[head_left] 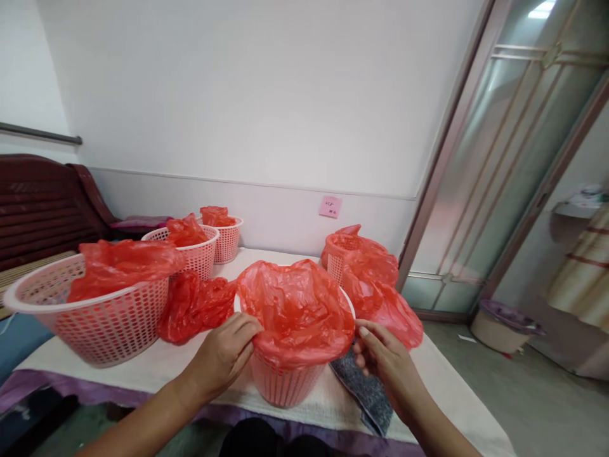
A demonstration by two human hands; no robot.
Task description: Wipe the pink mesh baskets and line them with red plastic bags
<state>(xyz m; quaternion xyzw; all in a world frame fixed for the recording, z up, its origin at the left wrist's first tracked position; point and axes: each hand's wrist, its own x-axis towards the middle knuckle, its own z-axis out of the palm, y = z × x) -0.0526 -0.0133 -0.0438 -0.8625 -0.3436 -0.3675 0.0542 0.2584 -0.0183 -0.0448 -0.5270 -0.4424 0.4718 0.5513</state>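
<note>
A pink basket stands upright at the front middle of the table. A red plastic bag lines it and folds over much of its rim. At the basket's left side, my left hand pinches the bag's edge by the rim. My right hand is at the right side of the rim, fingers curled, thumb and forefinger at the bag's edge. A dark grey cloth lies on the table, partly behind the basket and my right hand.
Three pink baskets holding red bags stand at left, with a crumpled red bag beside them. More bagged baskets are at back right. The table meets a wall with a pink note. A bin is on the floor.
</note>
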